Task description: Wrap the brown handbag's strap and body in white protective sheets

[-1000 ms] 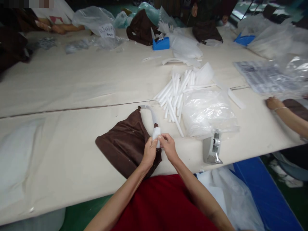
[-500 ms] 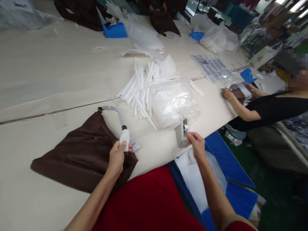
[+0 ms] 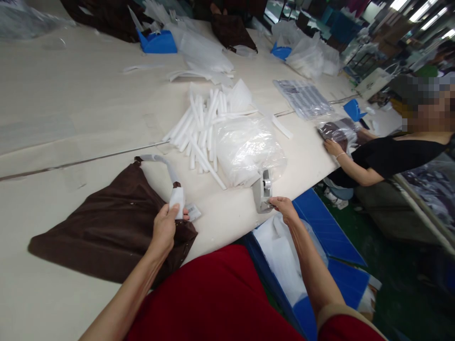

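A dark brown handbag (image 3: 106, 227) lies on the table to my left, its strap (image 3: 158, 163) sleeved in pale wrapping. My left hand (image 3: 165, 225) grips a white foam wrap (image 3: 177, 201) around the strap's near end, thumb on top and fingers beneath. A tag with printing (image 3: 193, 212) sticks out beside those fingers. Near the table's front edge stands a grey tape dispenser (image 3: 262, 194). Thumb and fingers of my right hand (image 3: 284, 207) pinch together at its near end, on the tape; the clear strip itself hardly shows.
White foam tubes (image 3: 199, 128) lie piled beyond the bag, beside a clear plastic bag (image 3: 247, 151). Below the table edge is an open blue box (image 3: 320, 246) with white sheets. At right a co-worker (image 3: 384, 156) handles a plastic-wrapped brown item (image 3: 337, 135). Blue holders (image 3: 158, 42) stand farther back.
The view has shifted slightly, moving everything a little left. My right hand now sits lower against the dispenser's near end. My left hand keeps its grip. The co-worker's wrapped item has turned.
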Motion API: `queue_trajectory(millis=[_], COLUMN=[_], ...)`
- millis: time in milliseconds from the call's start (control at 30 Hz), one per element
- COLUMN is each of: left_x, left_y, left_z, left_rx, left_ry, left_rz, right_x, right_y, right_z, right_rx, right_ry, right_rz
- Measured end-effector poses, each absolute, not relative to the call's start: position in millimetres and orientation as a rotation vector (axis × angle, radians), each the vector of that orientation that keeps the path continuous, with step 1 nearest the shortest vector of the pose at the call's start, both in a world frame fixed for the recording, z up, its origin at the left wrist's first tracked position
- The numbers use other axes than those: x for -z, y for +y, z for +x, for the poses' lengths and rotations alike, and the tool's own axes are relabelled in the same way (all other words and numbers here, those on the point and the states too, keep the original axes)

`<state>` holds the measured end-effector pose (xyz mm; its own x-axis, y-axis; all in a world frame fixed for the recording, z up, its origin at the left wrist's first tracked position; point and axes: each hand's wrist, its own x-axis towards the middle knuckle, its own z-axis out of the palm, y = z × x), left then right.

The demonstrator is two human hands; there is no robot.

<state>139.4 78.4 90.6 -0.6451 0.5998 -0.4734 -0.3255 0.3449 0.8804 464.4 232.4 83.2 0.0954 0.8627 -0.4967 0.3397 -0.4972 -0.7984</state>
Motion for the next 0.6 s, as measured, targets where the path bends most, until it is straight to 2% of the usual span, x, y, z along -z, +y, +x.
queue_trajectory(millis=[300, 400, 500, 600], left_x=[-92, -90, -87, -85], left_y=[84, 85, 85, 84], left_z=[140, 140, 139, 138], left_rx=[-1.383, -1.389, -1.395, -1.387], left_ry=[1.814, 1.804, 1.786, 1.777], left_rz=[0.236, 0.228, 0.227, 0.242], right_x=[-107, -114, -104, -83], right_y=[208, 182, 165, 167], right_z=[476, 486, 487, 482], right_rx=[-1.216, -1.287, -1.471, -1.421], right_ry=[-1.106, -1.100, -1.024, -1.029], right_rz=[-1.764, -1.757, -1.830, -1.917])
